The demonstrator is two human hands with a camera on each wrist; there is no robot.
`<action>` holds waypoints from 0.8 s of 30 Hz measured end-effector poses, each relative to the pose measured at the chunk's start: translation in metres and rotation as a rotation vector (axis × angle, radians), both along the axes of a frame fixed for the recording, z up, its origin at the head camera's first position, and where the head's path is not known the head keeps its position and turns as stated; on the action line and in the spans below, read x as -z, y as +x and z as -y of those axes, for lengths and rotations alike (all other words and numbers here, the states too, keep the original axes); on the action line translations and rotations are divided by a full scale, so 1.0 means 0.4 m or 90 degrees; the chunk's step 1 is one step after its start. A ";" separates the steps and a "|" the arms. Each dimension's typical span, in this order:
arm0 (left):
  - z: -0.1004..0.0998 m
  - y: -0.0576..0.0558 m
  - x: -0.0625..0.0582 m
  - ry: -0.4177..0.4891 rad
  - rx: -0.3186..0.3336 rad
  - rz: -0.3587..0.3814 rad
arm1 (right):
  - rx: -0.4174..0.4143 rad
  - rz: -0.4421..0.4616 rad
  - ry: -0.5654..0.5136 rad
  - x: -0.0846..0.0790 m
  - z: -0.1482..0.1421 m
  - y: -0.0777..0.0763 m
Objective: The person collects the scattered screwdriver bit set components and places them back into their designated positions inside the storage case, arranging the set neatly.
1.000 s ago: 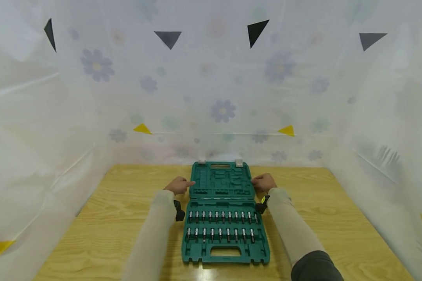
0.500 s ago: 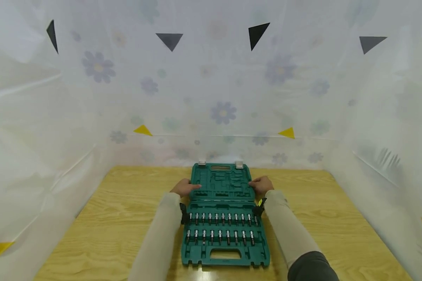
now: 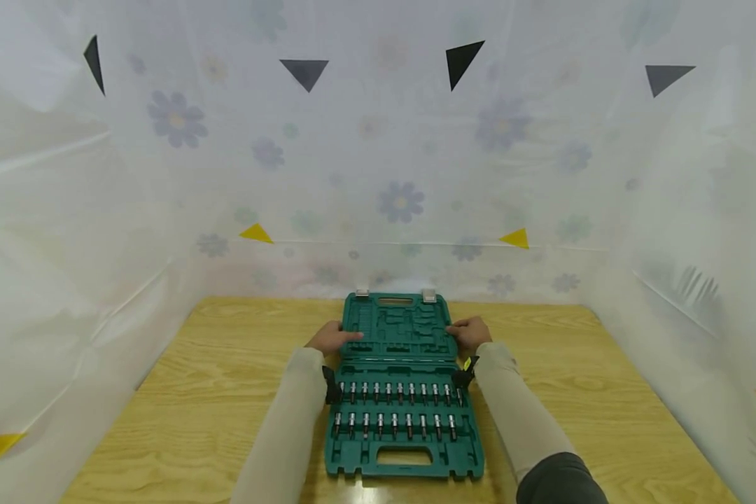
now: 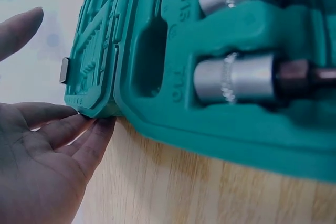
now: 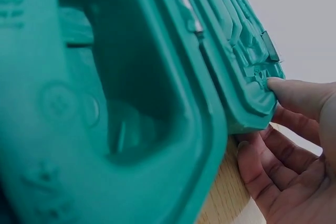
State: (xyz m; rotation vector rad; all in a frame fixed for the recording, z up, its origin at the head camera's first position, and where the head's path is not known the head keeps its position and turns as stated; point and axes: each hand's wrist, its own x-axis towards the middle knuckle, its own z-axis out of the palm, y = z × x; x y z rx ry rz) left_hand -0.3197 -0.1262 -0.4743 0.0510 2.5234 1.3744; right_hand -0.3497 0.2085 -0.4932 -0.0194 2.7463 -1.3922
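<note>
A green socket set case (image 3: 353, 453) lies unfolded in the head view, its lid (image 3: 400, 332) laid back at the far side. Two rows of silver bit sockets (image 3: 394, 421) sit in the near half. My left hand (image 3: 330, 338) is at the lid's left edge; in the left wrist view its straight fingers (image 4: 89, 148) reach the edge from below, while the thumb stands apart from the lid. On the right edge, my right hand (image 3: 472, 332) pinches the lid, with the thumb (image 5: 294, 95) on its inner face and the fingers underneath.
The case stands on a wood-grain table (image 3: 214, 392), with table surface on both sides. Just behind the lid rises a whitish flowered curtain (image 3: 327, 175), which also closes off both sides. Two metal latches (image 3: 429, 296) stick up at the lid's far edge.
My left hand has moved right, in to the lid's left edge, its thumb now over the lid. My right hand has shifted slightly left onto the right edge. The case stays put.
</note>
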 end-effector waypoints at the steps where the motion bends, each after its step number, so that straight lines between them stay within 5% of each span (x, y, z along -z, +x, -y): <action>1: 0.000 0.001 0.000 0.004 -0.002 0.000 | 0.000 -0.002 0.000 0.000 0.000 0.000; 13: -0.001 0.020 -0.003 0.011 -0.021 -0.017 | 0.007 -0.009 -0.020 -0.001 0.002 0.002; 24: 0.008 0.020 0.003 0.064 -0.058 -0.041 | 0.061 -0.003 -0.123 0.014 -0.001 -0.011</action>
